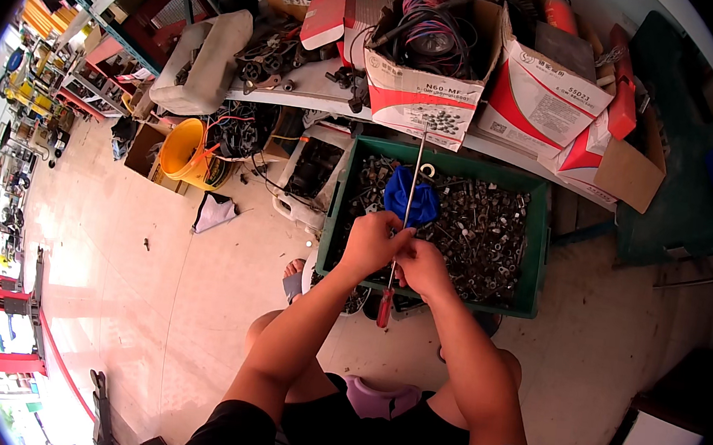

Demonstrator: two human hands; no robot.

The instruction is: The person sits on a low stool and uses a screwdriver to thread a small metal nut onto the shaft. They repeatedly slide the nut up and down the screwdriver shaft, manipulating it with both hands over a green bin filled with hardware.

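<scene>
Item: long screwdriver point(402, 227), thin metal shaft with a red handle at its lower end, held near-upright over the front edge of a green plastic crate point(533, 265); its tip reached up to the level of the cardboard boxes behind the crate. Left hand point(372, 243): fingers curled shut about the shaft, roughly at its middle. Right hand point(422, 267): closed on the shaft just below and touching the left hand, the red handle hanging under both hands. Crate contents: a dense heap of small grey metal parts, seemingly nuts and bolts point(484, 230), with a blue cloth-like object point(410, 200) lying on them just behind the hands. Surroundings: the crate stood on a pale floor in front of the seated person's knees; behind it, a low shelf carried red-and-white cardboard boxes point(540, 94), one open and holding coiled cables point(430, 32). To the left of the crate, well apart, a yellow bucket point(183, 154) lay among loose wires, with a small dark rag point(213, 211) on the floor near it. A purple object point(381, 396) lay in the person's lap, kind not discernible
</scene>
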